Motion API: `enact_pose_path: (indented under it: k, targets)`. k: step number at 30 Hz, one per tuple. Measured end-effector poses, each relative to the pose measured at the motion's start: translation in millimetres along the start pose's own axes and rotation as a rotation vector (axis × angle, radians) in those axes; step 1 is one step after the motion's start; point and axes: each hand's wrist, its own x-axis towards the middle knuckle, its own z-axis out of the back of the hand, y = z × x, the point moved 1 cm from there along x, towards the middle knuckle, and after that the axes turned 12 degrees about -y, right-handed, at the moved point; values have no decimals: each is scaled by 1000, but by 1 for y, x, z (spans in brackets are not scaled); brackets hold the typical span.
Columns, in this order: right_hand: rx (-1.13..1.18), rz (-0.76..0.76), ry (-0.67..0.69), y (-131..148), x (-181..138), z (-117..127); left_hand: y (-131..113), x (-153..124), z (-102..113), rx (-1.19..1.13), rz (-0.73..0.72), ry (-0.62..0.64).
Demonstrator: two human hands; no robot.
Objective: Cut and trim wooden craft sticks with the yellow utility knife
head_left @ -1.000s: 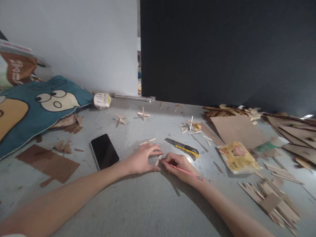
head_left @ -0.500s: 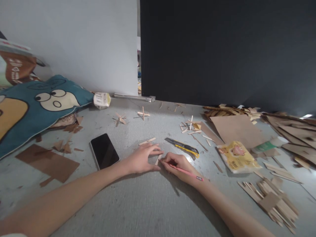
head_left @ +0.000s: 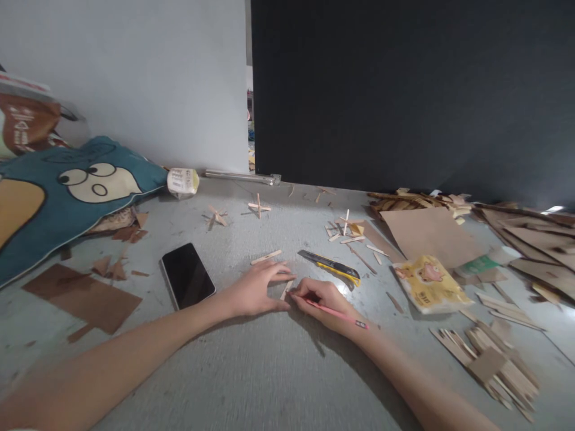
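Observation:
My left hand (head_left: pixel 258 287) rests on the grey table with its thumb and fingers curved around a short wooden craft stick (head_left: pixel 286 290), fingertips near one end and thumb near the other. In my right hand (head_left: pixel 322 302), a slim pink pen (head_left: pixel 335 312) is pinched, its tip hidden by the fingers close to the stick. Another craft stick (head_left: pixel 266 257) lies just beyond my left fingers. A yellow-and-black utility knife (head_left: pixel 332 266) lies beyond my right hand, its blade out.
A phone (head_left: pixel 187 275) lies left of my left hand. Small stick crosses (head_left: pixel 259 207) stand farther back. On the right are a yellow tissue pack (head_left: pixel 429 284), a stick bundle (head_left: pixel 494 362) and cardboard (head_left: pixel 431 236). A blue cushion (head_left: pixel 103 179) and brown cardboard (head_left: pixel 83 297) sit left.
The whole view has shifted slightly, so everything appears a little farther left. Both hands keep nearly the same pose over the stick; the pen is still in my right hand.

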Motion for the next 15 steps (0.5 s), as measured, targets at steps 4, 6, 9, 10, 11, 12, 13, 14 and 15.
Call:
enact_pose_path:
  k: [4, 6, 9, 10, 11, 12, 13, 14, 15]
  targets:
    - [9, -3, 1, 2, 0, 0, 0, 0, 0, -8, -3, -18]
    - [8, -6, -2, 3, 1, 0, 0, 0, 0, -7, -7, -21]
    - [12, -15, -10, 5, 1, 0, 0, 1, 0, 0, -8, -15]
    - [13, -22, -11, 5, 1, 1, 0, 1, 0, 4, -6, -15]
    - [13, -33, -11, 6, 1, 1, 0, 1, 0, 9, -5, -16]
    - [12, -46, -11, 6, 1, 1, 0, 1, 0, 13, -5, -18]
    - [9, -58, -10, 6, 1, 1, 0, 1, 0, 16, -6, -19]
    - [4, -65, -12, 6, 1, 1, 0, 1, 0, 16, -7, -16]
    - [0, -69, -14, 6, 1, 0, 0, 1, 0, 15, -7, -12]
